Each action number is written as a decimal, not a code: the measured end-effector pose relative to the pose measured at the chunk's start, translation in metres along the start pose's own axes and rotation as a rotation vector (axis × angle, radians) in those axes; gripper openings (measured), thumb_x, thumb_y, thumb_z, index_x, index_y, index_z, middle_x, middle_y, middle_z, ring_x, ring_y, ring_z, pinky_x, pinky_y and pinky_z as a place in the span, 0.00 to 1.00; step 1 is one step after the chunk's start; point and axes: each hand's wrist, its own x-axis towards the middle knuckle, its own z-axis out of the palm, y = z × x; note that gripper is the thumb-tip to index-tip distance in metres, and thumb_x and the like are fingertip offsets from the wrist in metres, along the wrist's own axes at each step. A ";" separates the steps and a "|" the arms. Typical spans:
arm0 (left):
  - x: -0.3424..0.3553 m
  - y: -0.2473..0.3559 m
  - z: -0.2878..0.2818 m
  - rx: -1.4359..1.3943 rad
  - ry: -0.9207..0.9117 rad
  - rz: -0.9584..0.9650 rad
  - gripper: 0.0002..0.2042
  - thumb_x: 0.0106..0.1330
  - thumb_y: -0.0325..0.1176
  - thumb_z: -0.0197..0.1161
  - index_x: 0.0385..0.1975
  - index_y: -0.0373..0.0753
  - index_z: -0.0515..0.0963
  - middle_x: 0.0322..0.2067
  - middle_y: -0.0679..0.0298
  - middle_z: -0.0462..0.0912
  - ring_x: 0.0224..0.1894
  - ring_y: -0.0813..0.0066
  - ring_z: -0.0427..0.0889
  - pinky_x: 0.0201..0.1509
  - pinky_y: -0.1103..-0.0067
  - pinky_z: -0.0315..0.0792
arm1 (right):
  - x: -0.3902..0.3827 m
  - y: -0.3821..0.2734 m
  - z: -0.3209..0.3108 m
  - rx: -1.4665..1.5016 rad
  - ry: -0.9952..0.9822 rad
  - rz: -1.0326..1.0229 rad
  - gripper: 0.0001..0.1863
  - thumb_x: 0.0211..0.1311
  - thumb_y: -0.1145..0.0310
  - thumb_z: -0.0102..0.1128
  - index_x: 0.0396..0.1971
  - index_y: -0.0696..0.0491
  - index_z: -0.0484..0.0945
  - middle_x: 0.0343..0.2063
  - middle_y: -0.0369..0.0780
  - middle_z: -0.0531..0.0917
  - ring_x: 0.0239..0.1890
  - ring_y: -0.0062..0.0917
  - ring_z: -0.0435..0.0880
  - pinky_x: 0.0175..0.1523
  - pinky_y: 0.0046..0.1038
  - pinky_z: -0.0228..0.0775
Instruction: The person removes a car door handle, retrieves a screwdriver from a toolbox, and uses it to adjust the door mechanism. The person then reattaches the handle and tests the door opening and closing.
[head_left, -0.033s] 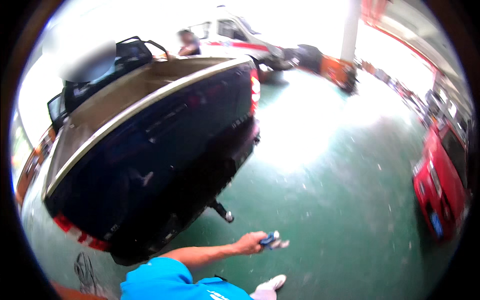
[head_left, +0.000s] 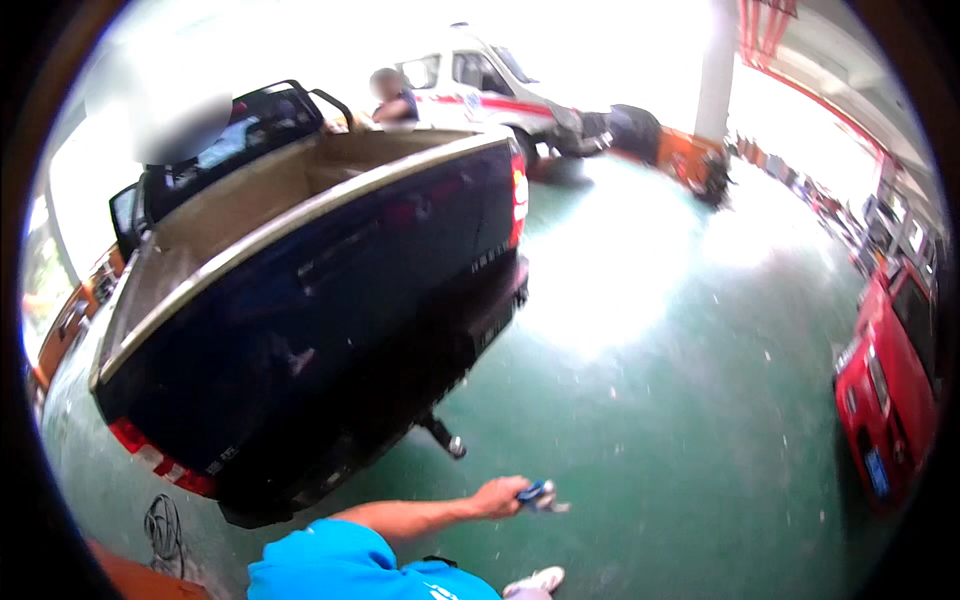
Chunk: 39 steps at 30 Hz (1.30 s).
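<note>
Below, right hand (head_left: 497,497) outstretched, clasping small blue keys (head_left: 540,495), near dark pickup tailgate (head_left: 330,330).

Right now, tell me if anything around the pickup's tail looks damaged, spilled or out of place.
Nothing stands out. The dark blue pickup has its tailgate shut, the green floor shows glare but no visible spill, and one hand holds a small blue object too blurred to identify.
</note>
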 end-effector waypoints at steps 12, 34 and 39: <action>0.133 0.021 0.120 -0.068 -0.063 -1.248 0.22 0.53 0.56 0.66 0.41 0.48 0.86 0.37 0.62 0.88 0.43 0.63 0.86 0.46 0.69 0.77 | 0.220 -0.733 0.047 -0.216 -0.002 -0.709 0.14 0.67 0.55 0.56 0.25 0.49 0.74 0.18 0.34 0.74 0.17 0.22 0.71 0.21 0.29 0.63; 1.426 0.458 0.133 -1.447 0.148 -0.151 0.23 0.67 0.34 0.57 0.62 0.39 0.69 0.53 0.61 0.78 0.54 0.67 0.77 0.56 0.70 0.72 | 0.602 -1.341 0.170 0.141 0.054 0.053 0.10 0.65 0.61 0.58 0.34 0.53 0.75 0.18 0.39 0.77 0.14 0.26 0.73 0.18 0.28 0.64; 1.568 0.485 0.208 -1.395 0.369 -0.509 0.17 0.62 0.30 0.56 0.52 0.40 0.75 0.41 0.64 0.82 0.38 0.70 0.81 0.38 0.75 0.75 | 0.684 -1.732 0.226 -0.047 -0.034 -0.228 0.11 0.66 0.62 0.58 0.35 0.54 0.75 0.20 0.39 0.78 0.15 0.26 0.74 0.19 0.26 0.66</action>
